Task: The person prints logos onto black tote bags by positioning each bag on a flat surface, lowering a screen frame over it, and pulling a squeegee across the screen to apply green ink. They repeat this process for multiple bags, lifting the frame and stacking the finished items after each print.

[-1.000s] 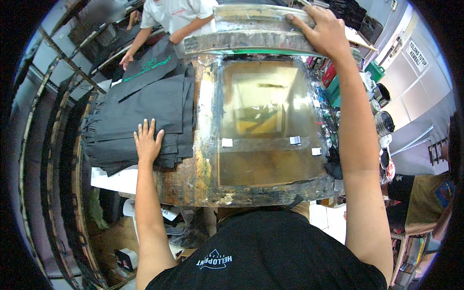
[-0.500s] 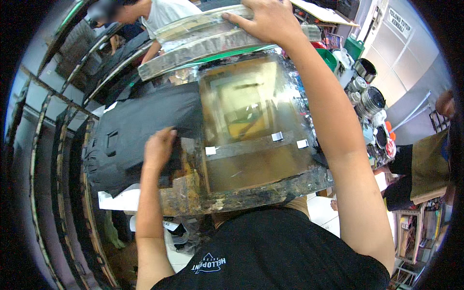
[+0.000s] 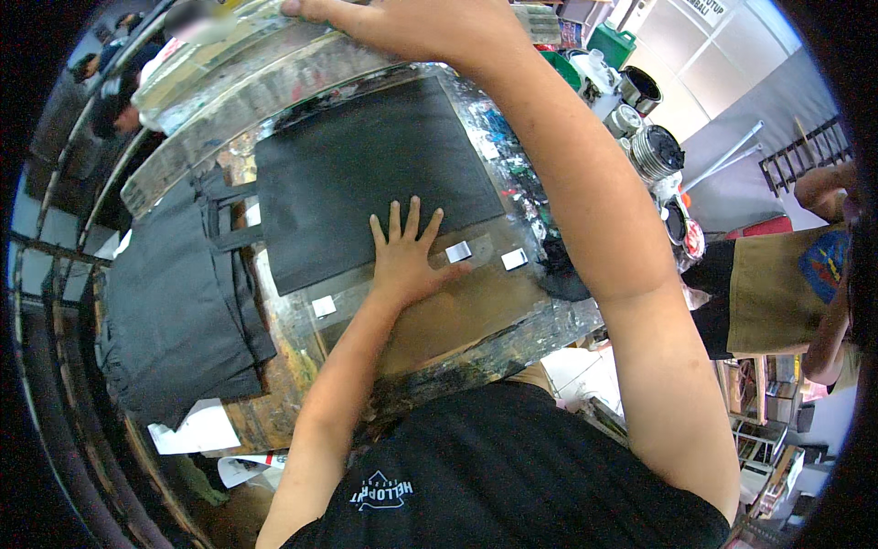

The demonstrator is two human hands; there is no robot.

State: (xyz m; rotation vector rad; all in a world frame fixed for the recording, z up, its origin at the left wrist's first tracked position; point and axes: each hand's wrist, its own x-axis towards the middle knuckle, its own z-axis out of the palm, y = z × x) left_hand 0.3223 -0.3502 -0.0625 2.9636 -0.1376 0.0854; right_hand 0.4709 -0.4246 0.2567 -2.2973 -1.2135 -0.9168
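A flat black cloth bag (image 3: pixel 366 165) lies on the brown, glossy board (image 3: pixel 430 334) in front of me. My left hand (image 3: pixel 404 261) rests on the bag's near edge, palm down with its fingers spread. At the far side, my right hand (image 3: pixel 430 23) grips the raised screen-printing frame (image 3: pixel 265 87), whose worn edge slants over the back of the table. The top of the picture cuts off part of that hand. Small white tabs (image 3: pixel 324 306) sit on the board along the bag's near edge. To the left lies a stack of black cloth bags (image 3: pixel 178 302) with straps.
Tins (image 3: pixel 655 151) and pots crowd the table's right side, with a green container (image 3: pixel 611 44) behind. A person in a brown shirt (image 3: pixel 777 293) stands at the right. Dark rack rails (image 3: pixel 55 339) run along the left. White paper (image 3: pixel 197 430) pokes out under the stack.
A black bag now covers much of the board, which was bare before. My left hand has moved right from the stack onto it. My right hand still holds the frame. The view has shifted.
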